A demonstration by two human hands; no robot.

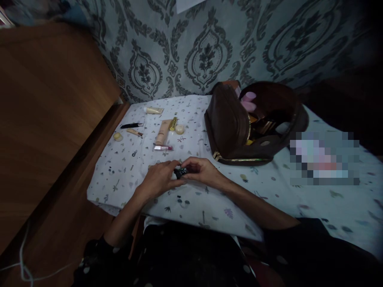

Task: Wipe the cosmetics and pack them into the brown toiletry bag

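Between my two hands, low over the front of the table, is a small dark shiny item (180, 172); its exact kind is hard to make out. My left hand (160, 178) grips it from the left with thumb and fingers. From the right, my right hand (202, 171) closes on the same item with curled fingers. Just beyond the hands lies a pink lip gloss tube (163, 148). Behind that are a beige squeeze tube (163, 132), a small gold bottle (173, 124) and a round cream-coloured item (179, 129).
An open brown cosmetic bag (227, 123) with several items inside stands at right. Farther left lie a cream tube (153, 110), a black pencil-like item (131, 125), a brush (134, 132) and a yellowish sponge (117, 136). A wooden cabinet (54, 99) borders the table's left side.
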